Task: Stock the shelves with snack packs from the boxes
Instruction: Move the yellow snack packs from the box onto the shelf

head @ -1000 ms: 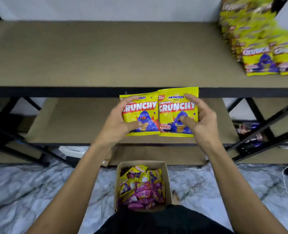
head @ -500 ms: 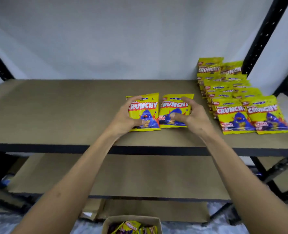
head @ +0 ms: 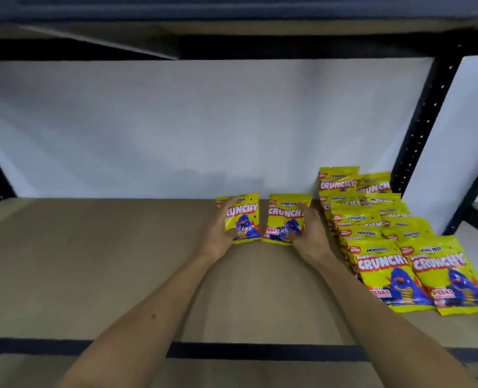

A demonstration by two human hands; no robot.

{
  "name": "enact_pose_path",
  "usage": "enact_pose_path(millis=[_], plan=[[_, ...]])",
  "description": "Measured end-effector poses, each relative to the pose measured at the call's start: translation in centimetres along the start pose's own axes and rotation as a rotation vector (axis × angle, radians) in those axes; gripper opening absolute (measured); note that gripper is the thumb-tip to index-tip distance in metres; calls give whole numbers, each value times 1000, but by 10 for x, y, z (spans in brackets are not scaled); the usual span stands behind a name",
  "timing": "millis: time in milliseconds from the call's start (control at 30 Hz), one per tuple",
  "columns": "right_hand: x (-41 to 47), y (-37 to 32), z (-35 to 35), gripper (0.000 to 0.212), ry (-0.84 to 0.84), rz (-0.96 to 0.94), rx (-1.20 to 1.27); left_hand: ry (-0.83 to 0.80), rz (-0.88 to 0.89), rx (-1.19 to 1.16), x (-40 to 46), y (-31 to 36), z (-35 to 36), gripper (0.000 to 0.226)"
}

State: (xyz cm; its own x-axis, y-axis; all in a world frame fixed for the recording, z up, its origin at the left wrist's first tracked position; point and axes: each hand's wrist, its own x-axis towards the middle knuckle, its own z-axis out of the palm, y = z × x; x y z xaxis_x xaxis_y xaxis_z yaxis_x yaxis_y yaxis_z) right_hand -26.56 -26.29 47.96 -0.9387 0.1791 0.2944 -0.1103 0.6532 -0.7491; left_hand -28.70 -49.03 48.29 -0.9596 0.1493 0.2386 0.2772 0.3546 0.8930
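While the left hand (head: 218, 233) grips one glossy yellow Crunchy snack pack (head: 243, 218) and the right hand (head: 309, 233) grips another (head: 284, 218), both packs stand side by side over the brown fibreboard shelf (head: 92, 261), near its back.

Glossy plastic snack packs (head: 416, 264) — matt board shelf (head: 92, 261).

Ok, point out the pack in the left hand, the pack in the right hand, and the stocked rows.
left-hand pack (head: 243, 217): head view, on its red lettering.
right-hand pack (head: 282, 217): head view, on its front, left of the fingers.
stocked rows (head: 383, 264): head view, on the nearest left pack's lettering.
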Motion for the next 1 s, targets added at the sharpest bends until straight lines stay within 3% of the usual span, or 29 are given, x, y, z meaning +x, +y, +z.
enact_pose_path(millis=[267,500,733,1000], plan=[[48,2,1,72,27,-115,-29,84,80,230,54,-4,19,63],[96,2,-4,76,203,-44,221,203,187,313,104,17,36,54],[126,10,0,84,250,-54,193,271,302,400,144,8,51,58],[161,18,-9,75,296,72,36,227,198,544,187,6,61,70]])
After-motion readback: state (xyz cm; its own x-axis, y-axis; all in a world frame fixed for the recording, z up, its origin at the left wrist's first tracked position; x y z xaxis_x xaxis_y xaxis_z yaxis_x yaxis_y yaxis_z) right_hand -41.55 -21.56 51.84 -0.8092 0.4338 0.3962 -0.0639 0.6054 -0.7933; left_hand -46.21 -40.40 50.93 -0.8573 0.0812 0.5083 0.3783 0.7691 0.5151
